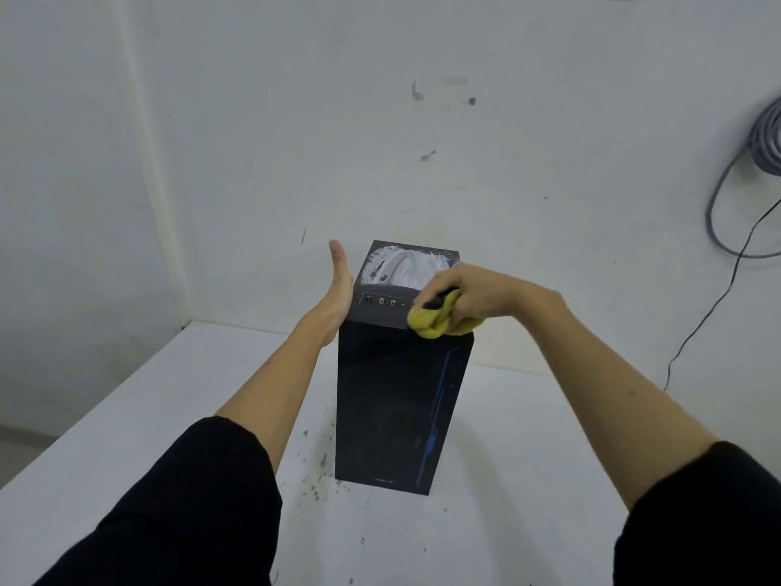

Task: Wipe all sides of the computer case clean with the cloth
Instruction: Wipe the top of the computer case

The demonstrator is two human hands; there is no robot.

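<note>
A black computer case (pixel 397 399) stands upright on a white table (pixel 126 416), near the table's far edge and close to a white wall (pixel 380 120). A blue strip runs down the right part of its near face. Its top panel carries a row of small ports along the near edge, and behind them a pale, streaked smear covers most of the panel.

The right hand (pixel 473 289) grips a bunched yellow cloth (pixel 439 319), fingers curled round it, and holds it against the top panel's near right corner; part of the cloth hangs over the edge.

The left hand (pixel 340 289) lies flat against the case's upper left side, fingers straight and together, pointing away from the person, thumb side up. Both forearms are bare below dark sleeves.

Small dark specks mark the table left of the case's base. At the right edge, a grey cable coil (pixel 767 141) hangs on the wall, blurred.
</note>
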